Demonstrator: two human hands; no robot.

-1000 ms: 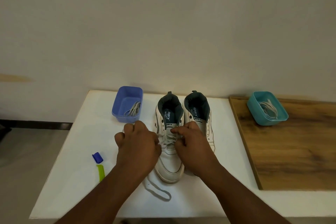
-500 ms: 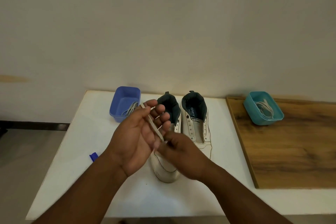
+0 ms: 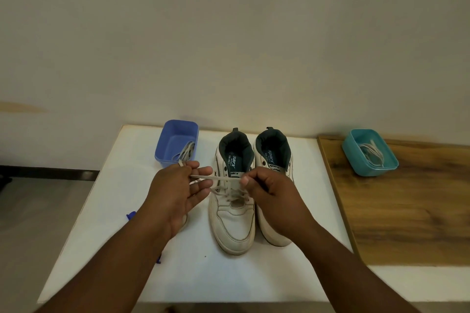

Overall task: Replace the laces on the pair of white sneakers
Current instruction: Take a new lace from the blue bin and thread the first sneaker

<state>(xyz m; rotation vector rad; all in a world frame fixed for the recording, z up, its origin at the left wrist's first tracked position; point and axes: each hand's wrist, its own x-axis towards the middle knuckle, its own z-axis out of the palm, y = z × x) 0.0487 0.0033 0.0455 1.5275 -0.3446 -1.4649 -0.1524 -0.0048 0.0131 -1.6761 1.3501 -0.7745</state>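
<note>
Two white sneakers stand side by side on the white table [image 3: 106, 211], toes toward me. The left sneaker [image 3: 235, 221] has a grey-white lace [image 3: 223, 179] partly threaded through its lower eyelets. My left hand [image 3: 178, 190] is beside that shoe, palm turned up, with the lace wound between its fingers. My right hand [image 3: 269, 193] pinches the same lace over the tongue, and the lace is stretched between both hands. The right sneaker [image 3: 273, 160] shows no lace and my right hand covers much of it.
A blue tub [image 3: 178, 138] holding a lace sits at the back left of the table. A teal tub [image 3: 370, 151] with a white lace stands on the wooden board [image 3: 407, 211] to the right. A small blue item [image 3: 131, 216] peeks out beside my left forearm.
My hands came apart and lowered; the lace, held up in front of the shoes half a second ago, now runs sideways between them over the left sneaker.
</note>
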